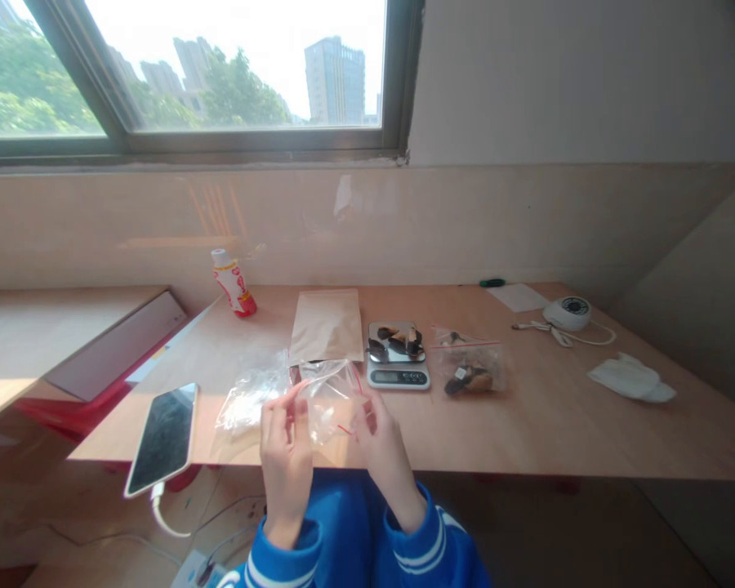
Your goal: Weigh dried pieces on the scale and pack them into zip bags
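Note:
A clear plastic bag (pixel 329 406) with a red zip strip is held between my two hands over the table's front edge. My left hand (pixel 287 429) pinches its left side, and my right hand (pixel 376 426) grips its right side. Several dark brown dried pieces (pixel 397 341) lie on the plate of a white kitchen scale (pixel 398 377), just beyond my right hand. Right of the scale rests a zip bag (pixel 470 378) with similar pieces inside. A brown paper pouch (pixel 327 325) lies flat left of the scale. Crumpled clear bags (pixel 251 396) are beside my left hand.
A phone (pixel 164 433) with a white cable overhangs the front left edge of the table (pixel 539 425). Farther back stands a red and white bottle (pixel 233 283). At the right are a white round device (pixel 567 313), white paper (pixel 519 297), a green-handled tool (pixel 493 283) and a crumpled tissue (pixel 632 378).

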The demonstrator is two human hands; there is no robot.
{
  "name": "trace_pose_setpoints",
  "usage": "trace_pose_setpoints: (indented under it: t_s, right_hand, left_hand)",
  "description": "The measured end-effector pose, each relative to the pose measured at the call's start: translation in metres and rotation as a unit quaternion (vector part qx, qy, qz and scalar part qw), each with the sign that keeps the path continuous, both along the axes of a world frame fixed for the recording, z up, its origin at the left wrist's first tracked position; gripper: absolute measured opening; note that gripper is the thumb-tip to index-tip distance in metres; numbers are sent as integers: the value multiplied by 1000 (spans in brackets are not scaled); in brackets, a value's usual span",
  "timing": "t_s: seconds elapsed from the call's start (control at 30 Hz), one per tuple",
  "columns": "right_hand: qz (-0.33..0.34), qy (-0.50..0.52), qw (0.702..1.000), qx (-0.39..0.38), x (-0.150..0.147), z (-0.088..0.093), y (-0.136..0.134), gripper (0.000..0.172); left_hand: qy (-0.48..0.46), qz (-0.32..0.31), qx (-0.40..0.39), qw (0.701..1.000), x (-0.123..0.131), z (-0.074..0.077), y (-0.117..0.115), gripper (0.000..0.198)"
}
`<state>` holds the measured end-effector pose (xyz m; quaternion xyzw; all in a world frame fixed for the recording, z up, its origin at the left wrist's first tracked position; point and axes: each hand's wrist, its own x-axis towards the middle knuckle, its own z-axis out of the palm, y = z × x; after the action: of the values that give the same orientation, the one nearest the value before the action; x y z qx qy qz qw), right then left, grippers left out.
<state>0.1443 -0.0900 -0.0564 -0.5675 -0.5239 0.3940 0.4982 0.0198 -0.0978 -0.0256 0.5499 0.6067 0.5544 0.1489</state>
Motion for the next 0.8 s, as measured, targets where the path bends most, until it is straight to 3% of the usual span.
trace_pose_setpoints:
  t_s: [0.1, 0.27, 0.37, 0.43, 0.5, 0.63, 0.73, 0.8]
  right_hand:
    - [22, -3, 1000, -5, 7, 0, 1, 31]
    - [133, -13, 990, 39, 25, 5, -1, 37]
    - [44, -84, 990, 104, 58, -2, 15, 36]
    - [-46, -166, 973, 157, 88, -8, 36, 33]
    - [-67, -235, 952, 187, 116, -14, 61, 35]
    - [-13, -367, 919, 146, 150, -18, 107, 51]
    - [36, -462, 883, 79, 156, -18, 129, 67]
    - [59, -495, 864, 67, 155, -18, 137, 65]
  left_hand:
    - [20, 52, 32, 998, -8, 3, 1, 28]
    - [90, 46, 80, 992, -18, 7, 0, 22]
    - [112, -11, 98, 989, -24, 11, 7, 16]
    - [88, -62, 96, 990, -26, 13, 15, 12]
    - [39, -87, 92, 991, -23, 15, 26, 11]
    - [-75, -45, 59, 994, 0, 15, 48, 25]
    - [-122, -61, 39, 990, 22, 13, 61, 36]
    - [-138, -69, 25, 988, 34, 11, 66, 38]
